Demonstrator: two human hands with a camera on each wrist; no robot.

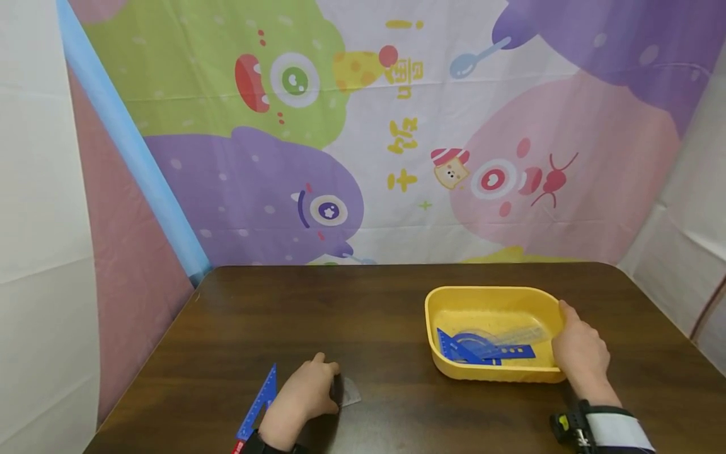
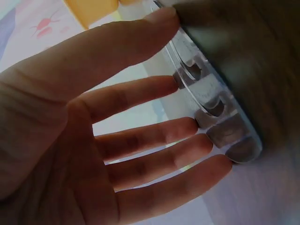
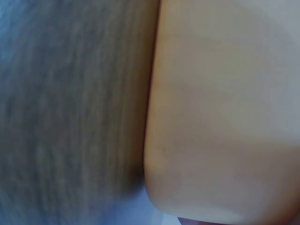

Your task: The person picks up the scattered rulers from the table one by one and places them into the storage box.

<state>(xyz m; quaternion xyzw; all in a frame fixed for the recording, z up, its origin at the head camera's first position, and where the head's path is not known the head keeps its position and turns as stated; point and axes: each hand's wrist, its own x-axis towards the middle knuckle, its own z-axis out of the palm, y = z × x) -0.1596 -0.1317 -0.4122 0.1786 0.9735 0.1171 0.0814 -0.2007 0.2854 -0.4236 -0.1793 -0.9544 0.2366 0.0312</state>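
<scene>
My left hand [image 1: 306, 394] is low over the table, left of centre. Its thumb and fingertips lie along the edges of a clear plastic drawing ruler [image 1: 350, 392], partly hidden by the hand. In the left wrist view this clear ruler [image 2: 220, 105] shows curved cut-outs, the thumb at one end and fingertips along its edge. My right hand [image 1: 582, 353] grips the right rim of a yellow plastic basin [image 1: 496, 374]. Inside lie blue rulers [image 1: 516, 352] and clear plastic ones. The basin's side wall [image 3: 220, 108] fills much of the right wrist view; the hand is out of that view.
Left of my left hand lies a blue set square [image 1: 258, 403], with a red piece [image 1: 238, 446] at its near end. The dark wooden table [image 1: 317, 302] ends at a printed cartoon cloth [image 1: 397, 233] behind. Pale cloth [image 1: 42, 252] hangs at the left side.
</scene>
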